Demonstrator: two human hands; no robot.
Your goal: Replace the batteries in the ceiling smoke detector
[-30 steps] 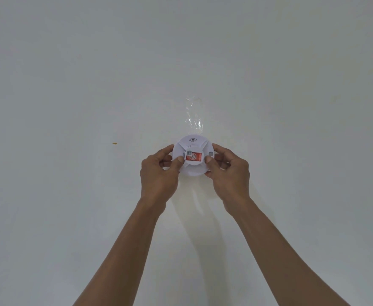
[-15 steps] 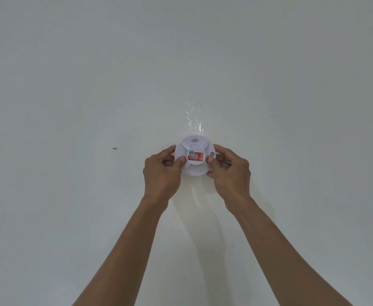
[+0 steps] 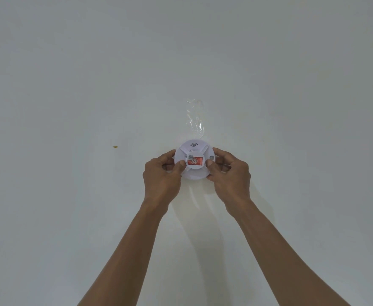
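Both hands clasp the detector point(image 3: 193, 160) on the ceiling point(image 3: 70, 85) — left hand point(image 3: 161, 181) and right hand point(image 3: 230, 176) curled round its rim, thumbs pressing its face.

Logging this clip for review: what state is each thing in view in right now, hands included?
smoke detector: against the ceiling, cover closed, red label facing the camera.
left hand: grips the detector's left edge, thumb on its face.
right hand: grips the right edge, thumb on its face.
clear tape: stuck to the ceiling above the detector, wrinkled.
ceiling: white, one small yellow speck.
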